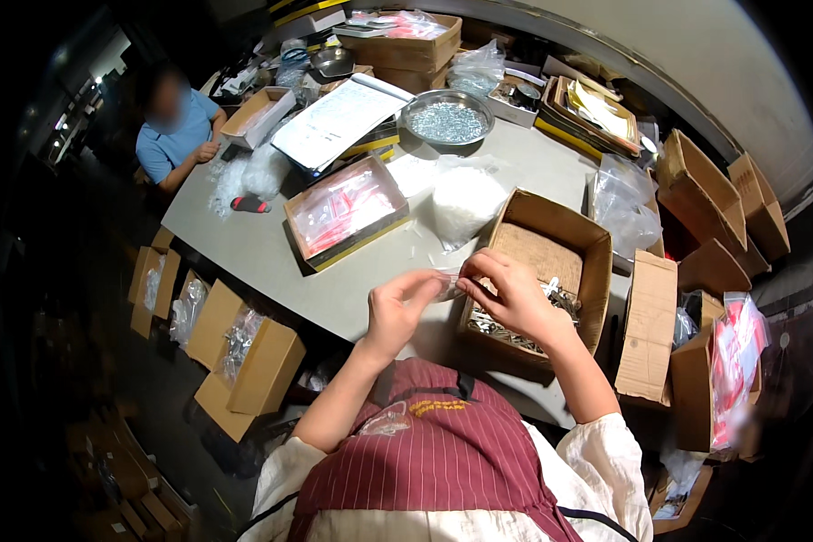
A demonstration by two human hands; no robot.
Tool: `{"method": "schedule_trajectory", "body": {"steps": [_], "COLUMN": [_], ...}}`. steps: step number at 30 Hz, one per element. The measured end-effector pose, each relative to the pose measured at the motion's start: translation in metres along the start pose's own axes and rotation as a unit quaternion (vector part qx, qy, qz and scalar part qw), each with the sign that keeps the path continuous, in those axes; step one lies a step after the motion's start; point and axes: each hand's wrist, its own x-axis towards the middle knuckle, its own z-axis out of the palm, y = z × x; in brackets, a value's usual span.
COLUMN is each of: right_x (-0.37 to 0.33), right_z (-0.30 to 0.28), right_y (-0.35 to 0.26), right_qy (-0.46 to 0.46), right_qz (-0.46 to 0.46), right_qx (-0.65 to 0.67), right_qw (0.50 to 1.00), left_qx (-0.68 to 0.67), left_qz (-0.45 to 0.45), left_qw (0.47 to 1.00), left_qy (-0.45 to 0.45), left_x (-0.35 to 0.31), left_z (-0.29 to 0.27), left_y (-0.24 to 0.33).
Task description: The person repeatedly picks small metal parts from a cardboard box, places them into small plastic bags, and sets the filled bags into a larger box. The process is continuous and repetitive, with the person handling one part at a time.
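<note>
Head view looks down on two bare hands meeting above the near edge of the tabletop (271, 257). The left hand (397, 312) and the right hand (515, 294) both pinch a small clear plastic bag (449, 285) between thumb and fingertips, fingers closed on it from either side, so the bag hangs in the air between them, just beside the open cardboard box (596, 262). That box sits under the right hand and holds brown packing paper and a heap of small metal parts (560, 296) along its near side.

Further out on the tabletop lies a loose pile of clear bags (465, 203), then a shallow box of red-printed bags (345, 210), and beyond it a round metal bowl of screws (448, 117). A red-handled tool (249, 205) lies near the far left edge. Another person in a blue shirt (176, 131) sits at the far left corner. Open cartons (244, 348) stand on the floor to the left.
</note>
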Motion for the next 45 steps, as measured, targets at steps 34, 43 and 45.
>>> {"method": "schedule_trajectory", "body": {"steps": [34, 43, 45], "right_x": [0.160, 0.208, 0.217], "right_z": [0.178, 0.241, 0.250], "right_y": [-0.114, -0.127, -0.133], "right_qy": [-0.115, -0.182, -0.199], "right_qz": [-0.156, -0.113, -0.112], "right_qx": [0.005, 0.156, 0.166], "right_qw": [0.981, 0.964, 0.959], "left_qx": [-0.128, 0.059, 0.038], "left_qz": [-0.004, -0.039, -0.034], "left_qw": [0.977, 0.986, 0.986], "left_qy": [0.172, 0.152, 0.157], "left_x": [-0.043, -0.055, -0.056], "left_z": [-0.227, -0.294, -0.305], "left_y": [0.014, 0.015, 0.006]}}
